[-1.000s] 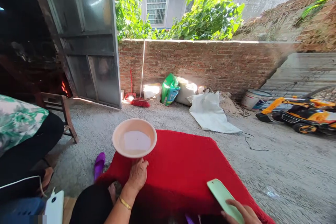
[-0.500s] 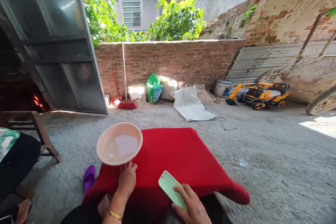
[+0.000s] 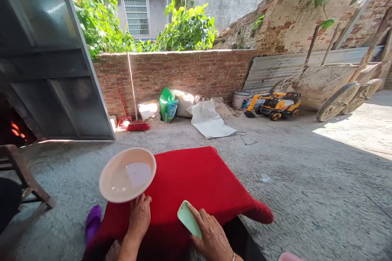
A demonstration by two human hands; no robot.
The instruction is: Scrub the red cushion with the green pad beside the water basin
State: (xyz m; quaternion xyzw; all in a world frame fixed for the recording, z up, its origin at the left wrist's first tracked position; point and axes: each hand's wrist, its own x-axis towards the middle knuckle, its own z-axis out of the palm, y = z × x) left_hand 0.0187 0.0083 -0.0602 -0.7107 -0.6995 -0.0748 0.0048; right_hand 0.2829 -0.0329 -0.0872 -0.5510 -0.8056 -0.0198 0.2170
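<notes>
A red fuzzy cloth (image 3: 183, 171) covers a low surface before me. On its left part stands a pale pink basin (image 3: 107, 175) with clear water in it. My left hand (image 3: 139, 214) lies back up on the cloth at the basin's near rim, fingers stretched forward, fingertips partly hidden. Near the cloth's front edge, my right hand (image 3: 208, 232) is closed around a pale green scrubbing brush (image 3: 187, 218), an oblong piece with a small hole at its far end. Its underside is hidden against the cloth.
A purple shoe (image 3: 93, 222) is on the floor at left, near a wooden chair (image 3: 27, 175). By the brick wall (image 3: 199, 73) are a red broom (image 3: 139, 125), a green bag (image 3: 168, 104), a white sack (image 3: 211, 120) and a toy digger (image 3: 275, 105). A cart wheel (image 3: 337, 100) stands at right.
My view has swung to the right, so the scene sits farther left. My right index finger now reaches farther along the brush. The left hand stays by the basin.
</notes>
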